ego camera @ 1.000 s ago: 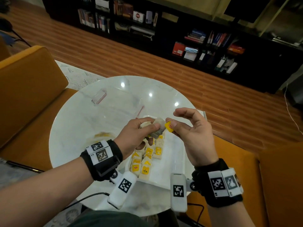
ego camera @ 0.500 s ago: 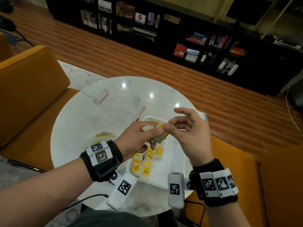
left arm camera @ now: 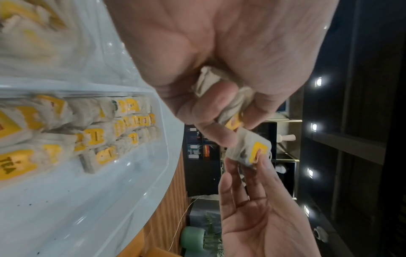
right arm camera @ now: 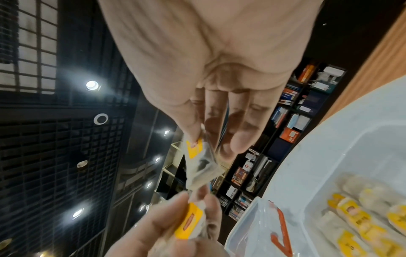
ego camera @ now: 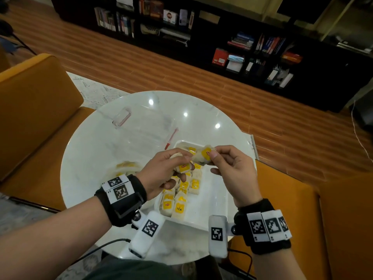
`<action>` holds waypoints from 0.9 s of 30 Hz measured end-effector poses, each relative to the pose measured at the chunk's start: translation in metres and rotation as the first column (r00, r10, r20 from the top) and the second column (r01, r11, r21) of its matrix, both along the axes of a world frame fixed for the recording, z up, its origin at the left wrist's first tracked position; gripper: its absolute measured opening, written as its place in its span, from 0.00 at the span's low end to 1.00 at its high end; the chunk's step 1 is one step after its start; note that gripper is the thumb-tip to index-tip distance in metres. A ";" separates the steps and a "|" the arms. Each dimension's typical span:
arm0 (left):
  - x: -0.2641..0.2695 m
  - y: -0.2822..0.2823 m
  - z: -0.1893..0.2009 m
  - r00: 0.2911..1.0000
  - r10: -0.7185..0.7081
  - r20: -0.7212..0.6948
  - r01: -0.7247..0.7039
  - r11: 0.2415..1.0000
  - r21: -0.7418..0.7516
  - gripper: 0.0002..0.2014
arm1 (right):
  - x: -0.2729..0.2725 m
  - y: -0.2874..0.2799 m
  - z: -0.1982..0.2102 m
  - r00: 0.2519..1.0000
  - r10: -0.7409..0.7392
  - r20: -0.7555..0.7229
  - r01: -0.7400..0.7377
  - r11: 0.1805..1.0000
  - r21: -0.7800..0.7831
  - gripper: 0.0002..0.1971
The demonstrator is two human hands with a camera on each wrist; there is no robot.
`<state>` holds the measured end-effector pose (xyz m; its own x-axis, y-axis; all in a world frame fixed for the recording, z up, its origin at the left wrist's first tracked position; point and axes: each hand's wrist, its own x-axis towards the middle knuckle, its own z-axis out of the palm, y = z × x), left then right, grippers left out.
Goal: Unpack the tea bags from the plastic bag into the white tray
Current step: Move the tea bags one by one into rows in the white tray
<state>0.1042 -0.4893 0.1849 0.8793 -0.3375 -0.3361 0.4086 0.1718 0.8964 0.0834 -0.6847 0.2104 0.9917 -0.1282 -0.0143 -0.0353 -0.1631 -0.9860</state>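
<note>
A: White marble forms the round table (ego camera: 84, 158), seen from above by the head camera. What is held over it?

B: A small bundle of tea bags (ego camera: 182, 167) is gripped in the left hand (ego camera: 161, 174), whose fingers are curled round it. A single tea bag (ego camera: 203, 155) with a yellow tag is pinched between thumb and forefinger of the right hand (ego camera: 232, 172); the other fingers of that hand are loosely spread. The two hands are held close together, above the far end of the white tray (ego camera: 212, 199).

A: Where is the tray placed?

B: It is set on the table at about 5 o'clock from the table's centre. Rows of tea bags in the tray (ego camera: 181, 197) are laid along its left side, yellow tags up; the right side is seen bare.

A: And the plastic bag?

B: The clear plastic bag (ego camera: 141, 126), with a red zip strip, is lying flat at about 11 o'clock from the tray. Whether anything is inside cannot be told. A yellowish heap (ego camera: 127, 165), blurred, is seen at 9 o'clock from the tray.

A: What surrounds the table?

B: Orange seats (ego camera: 36, 118) are placed at 9 and 3 o'clock; a dark bookshelf (ego camera: 252, 49) is seen at 12 o'clock.
</note>
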 end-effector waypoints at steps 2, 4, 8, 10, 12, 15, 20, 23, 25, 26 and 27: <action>0.002 0.004 -0.005 0.999 0.033 -0.021 -0.032 0.999 0.023 0.07 | 0.001 -0.003 -0.007 0.999 -0.025 -0.036 0.027 0.998 0.059 0.01; 0.003 0.008 -0.009 0.998 0.049 -0.050 -0.048 0.998 0.028 0.08 | 0.003 -0.007 -0.017 0.997 -0.039 -0.063 0.042 0.998 0.038 0.01; 0.005 0.014 -0.013 0.989 0.078 -0.125 -0.076 0.997 0.022 0.11 | 0.014 -0.018 -0.061 0.980 -0.031 -0.194 -0.017 0.971 -0.239 0.01; 0.007 0.017 -0.014 0.989 0.098 -0.115 -0.093 0.994 0.050 0.12 | 0.021 -0.022 -0.088 0.939 0.042 -0.340 -0.174 0.914 -0.367 0.03; 0.009 0.020 -0.015 0.989 0.103 -0.103 -0.095 0.992 0.087 0.12 | 0.027 -0.018 -0.106 0.859 0.115 -0.498 -0.356 0.835 -0.419 0.03; 0.012 0.023 -0.018 0.989 0.109 -0.105 -0.095 0.987 0.130 0.11 | 0.034 -0.012 -0.125 0.766 0.112 -0.633 -0.455 0.790 -0.412 0.01; 0.017 0.024 -0.022 0.988 0.127 -0.086 -0.112 0.980 0.166 0.10 | 0.048 -0.010 -0.148 0.760 -0.027 -0.650 -0.391 0.779 -0.490 0.06; 0.018 0.025 -0.023 0.988 0.137 -0.077 -0.123 0.979 0.164 0.10 | 0.052 -0.010 -0.154 0.766 -0.055 -0.640 -0.391 0.750 -0.533 0.05; 0.018 0.026 -0.024 0.988 0.138 -0.066 -0.126 0.979 0.163 0.11 | 0.053 -0.010 -0.158 0.773 -0.063 -0.631 -0.389 0.739 -0.550 0.07; 0.018 0.027 -0.025 0.989 0.139 -0.059 -0.128 0.978 0.166 0.11 | 0.053 -0.010 -0.160 0.780 -0.071 -0.622 -0.383 0.731 -0.564 0.08; 0.018 0.028 -0.026 0.989 0.140 -0.053 -0.130 0.977 0.170 0.11 | 0.053 -0.010 -0.162 0.786 -0.081 -0.613 -0.378 0.722 -0.580 0.09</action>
